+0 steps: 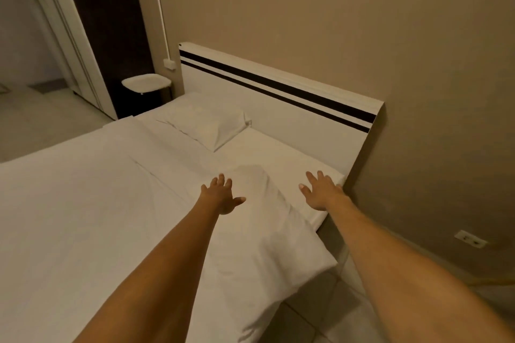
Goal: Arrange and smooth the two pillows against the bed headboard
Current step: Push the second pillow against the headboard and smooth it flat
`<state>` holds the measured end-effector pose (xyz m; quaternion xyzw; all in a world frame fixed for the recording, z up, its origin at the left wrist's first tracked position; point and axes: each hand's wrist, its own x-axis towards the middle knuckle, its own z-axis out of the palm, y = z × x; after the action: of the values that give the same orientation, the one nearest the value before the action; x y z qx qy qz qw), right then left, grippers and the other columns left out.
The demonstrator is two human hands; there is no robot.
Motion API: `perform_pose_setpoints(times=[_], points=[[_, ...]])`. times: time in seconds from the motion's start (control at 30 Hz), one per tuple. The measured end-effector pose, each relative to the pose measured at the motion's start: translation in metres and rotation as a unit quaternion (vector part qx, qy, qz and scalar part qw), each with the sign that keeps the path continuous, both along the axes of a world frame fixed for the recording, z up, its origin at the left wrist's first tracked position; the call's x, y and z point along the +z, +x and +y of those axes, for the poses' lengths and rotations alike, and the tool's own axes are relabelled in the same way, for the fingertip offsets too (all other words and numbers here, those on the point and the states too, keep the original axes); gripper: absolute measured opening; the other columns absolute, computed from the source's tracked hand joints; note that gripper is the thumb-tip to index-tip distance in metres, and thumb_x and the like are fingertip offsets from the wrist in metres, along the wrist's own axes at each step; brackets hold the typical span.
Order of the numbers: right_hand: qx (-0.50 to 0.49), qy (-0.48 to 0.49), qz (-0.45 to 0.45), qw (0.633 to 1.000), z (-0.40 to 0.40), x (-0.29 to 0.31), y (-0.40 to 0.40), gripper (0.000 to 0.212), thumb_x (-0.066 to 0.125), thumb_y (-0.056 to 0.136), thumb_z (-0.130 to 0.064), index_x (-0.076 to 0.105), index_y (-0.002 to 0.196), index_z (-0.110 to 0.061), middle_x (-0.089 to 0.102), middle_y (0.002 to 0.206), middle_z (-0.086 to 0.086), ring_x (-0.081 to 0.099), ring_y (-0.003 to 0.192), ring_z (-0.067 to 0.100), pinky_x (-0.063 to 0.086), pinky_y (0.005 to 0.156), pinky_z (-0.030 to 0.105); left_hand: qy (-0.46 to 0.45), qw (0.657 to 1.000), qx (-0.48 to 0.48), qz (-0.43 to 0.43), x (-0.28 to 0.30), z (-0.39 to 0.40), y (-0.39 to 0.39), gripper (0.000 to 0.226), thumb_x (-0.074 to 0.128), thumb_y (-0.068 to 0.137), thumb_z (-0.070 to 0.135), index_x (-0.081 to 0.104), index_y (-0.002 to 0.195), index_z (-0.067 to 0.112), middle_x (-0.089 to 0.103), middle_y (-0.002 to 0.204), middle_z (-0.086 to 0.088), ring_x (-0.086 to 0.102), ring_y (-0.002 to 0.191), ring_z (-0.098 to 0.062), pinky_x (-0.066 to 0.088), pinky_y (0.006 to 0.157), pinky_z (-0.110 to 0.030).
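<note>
One white pillow (pixel 206 122) lies flat on the far side of the bed, its far edge near the white headboard (pixel 278 108) with two black stripes. A second pillow is not visible as a separate shape. My left hand (pixel 223 196) rests palm down with fingers spread on the white duvet (pixel 111 203), where a rounded bulge (pixel 250 175) shows beside it. My right hand (pixel 320 192) lies flat with spread fingers on the bare sheet (pixel 278 156) at the near corner of the mattress, close to the headboard's end. Neither hand holds anything.
The beige wall (pixel 418 92) runs along the headboard, with a socket (pixel 471 239) low on the right. A small white round table (pixel 146 83) stands past the bed's far corner by a dark doorway (pixel 111 36). Tiled floor (pixel 334 315) lies at my side.
</note>
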<state>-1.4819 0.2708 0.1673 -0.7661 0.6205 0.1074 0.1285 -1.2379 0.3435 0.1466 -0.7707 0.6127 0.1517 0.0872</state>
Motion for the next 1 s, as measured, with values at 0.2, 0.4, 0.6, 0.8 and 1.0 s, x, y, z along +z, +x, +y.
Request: perform_pose_setpoints(times=[0.2,0.4,0.6,0.8,1.0], points=[[0.080,0.019,0.001,0.997,-0.094,-0.031,0.018,0.062,0.016,0.102,-0.049,0.001,0.156,-0.022,-0.004,0.164,0.009,0.001,0.150,0.030,0.008,0.119,0.050,0.027,0.996,0.081,0.010,-0.037,-0.053,0.002,0.081,0.029,0.097,0.060,0.003,0.156,0.011,-0.007,0.163,-0.011,0.001,0.151,-0.028,0.012,0.119,-0.049],[0.134,0.062,0.026,0.989,-0.155,-0.081,0.029,0.062,0.016,0.102,-0.049,0.002,0.156,-0.022,-0.003,0.164,0.009,0.001,0.150,0.030,0.009,0.119,0.050,0.075,0.988,0.130,0.031,-0.087,-0.080,-0.003,0.081,0.028,0.097,0.060,0.002,0.156,0.011,-0.008,0.163,-0.011,0.000,0.151,-0.028,0.012,0.119,-0.050],[0.156,0.110,0.041,0.981,-0.182,-0.142,0.041,0.062,0.017,0.102,-0.049,0.002,0.156,-0.022,-0.002,0.164,0.009,0.003,0.150,0.031,0.010,0.120,0.050,0.109,0.982,0.148,0.044,-0.141,-0.099,0.004,0.081,0.028,0.097,0.060,0.003,0.156,0.010,-0.007,0.163,-0.012,0.001,0.151,-0.028,0.013,0.119,-0.049],[0.141,0.142,0.048,0.979,-0.216,-0.195,0.046,0.062,0.016,0.102,-0.050,0.002,0.156,-0.022,-0.002,0.164,0.009,0.003,0.150,0.030,0.009,0.120,0.049,0.139,0.977,0.146,0.065,-0.192,-0.137,0.016,0.080,0.027,0.097,0.059,0.003,0.155,0.009,-0.007,0.163,-0.013,0.001,0.151,-0.029,0.012,0.119,-0.050],[0.127,0.163,0.040,0.978,-0.249,-0.245,0.062,0.061,0.018,0.101,-0.050,0.004,0.156,-0.025,-0.001,0.164,0.008,0.004,0.150,0.029,0.010,0.119,0.050,0.141,0.971,0.157,0.110,-0.242,-0.163,0.027,0.078,0.028,0.099,0.056,0.001,0.155,0.010,-0.011,0.162,-0.012,-0.003,0.151,-0.029,0.009,0.119,-0.050]])
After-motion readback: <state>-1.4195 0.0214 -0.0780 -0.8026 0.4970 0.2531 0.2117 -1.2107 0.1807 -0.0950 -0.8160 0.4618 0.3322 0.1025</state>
